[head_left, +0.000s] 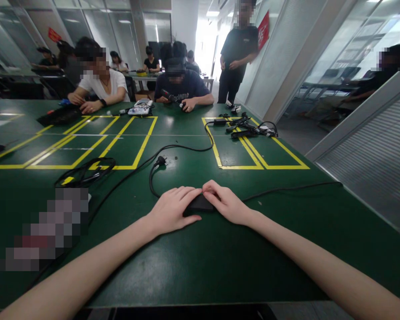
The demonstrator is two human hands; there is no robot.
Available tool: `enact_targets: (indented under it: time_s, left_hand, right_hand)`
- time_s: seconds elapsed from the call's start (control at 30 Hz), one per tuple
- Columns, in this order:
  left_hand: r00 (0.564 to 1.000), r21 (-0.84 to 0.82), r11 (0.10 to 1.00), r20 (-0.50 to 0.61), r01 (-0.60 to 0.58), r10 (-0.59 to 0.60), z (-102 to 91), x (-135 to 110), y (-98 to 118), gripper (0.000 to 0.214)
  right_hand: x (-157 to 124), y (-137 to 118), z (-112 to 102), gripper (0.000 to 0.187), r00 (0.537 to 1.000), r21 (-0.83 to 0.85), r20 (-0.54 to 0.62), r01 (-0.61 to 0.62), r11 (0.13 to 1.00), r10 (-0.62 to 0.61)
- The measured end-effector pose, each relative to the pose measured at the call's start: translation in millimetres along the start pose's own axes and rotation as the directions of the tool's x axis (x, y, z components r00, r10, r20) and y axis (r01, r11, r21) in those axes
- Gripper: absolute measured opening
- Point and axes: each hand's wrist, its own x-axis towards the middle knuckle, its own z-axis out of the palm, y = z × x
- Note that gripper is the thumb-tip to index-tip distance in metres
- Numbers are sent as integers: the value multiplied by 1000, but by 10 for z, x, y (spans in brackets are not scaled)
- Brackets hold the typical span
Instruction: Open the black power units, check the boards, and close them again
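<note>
A black power adapter (200, 204) lies on the green table in front of me. My left hand (175, 206) grips its left end, fingers over the top and thumb along the near side. At the other end, my right hand (225, 202) curls its fingers and thumb round the adapter's right corner, the fingertips of both hands almost touching. From the left side a cord bends away to a black plug (160, 161). Out of the right side a thin black cable (293, 186) runs to the table's right edge. Part of the adapter is hidden beneath my hands.
A coiled black cable (86, 172) and a blurred-out object (53, 226) lie at the left. Black adapters and cables (245, 126) are heaped at the far right inside yellow tape. A long cord (143, 162) crosses the table. Several people sit beyond; one person (240, 53) stands.
</note>
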Motion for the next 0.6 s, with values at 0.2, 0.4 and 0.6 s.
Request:
enact_targets:
  time_s: [0.2, 0.4, 0.6]
  left_hand:
    - [989, 165, 976, 61, -140, 132, -9, 22, -27, 38]
    - [992, 133, 983, 25, -126, 123, -23, 28, -43, 34]
    - [999, 8, 1000, -25, -22, 22, -11, 15, -38, 35]
  right_hand:
    - [17, -50, -7, 24, 989, 68, 32, -148, 987, 146]
    - [-27, -111, -91, 23, 991, -63, 107, -74, 995, 80]
    - [-60, -35, -161, 28, 939, -368, 227, 329, 870, -259]
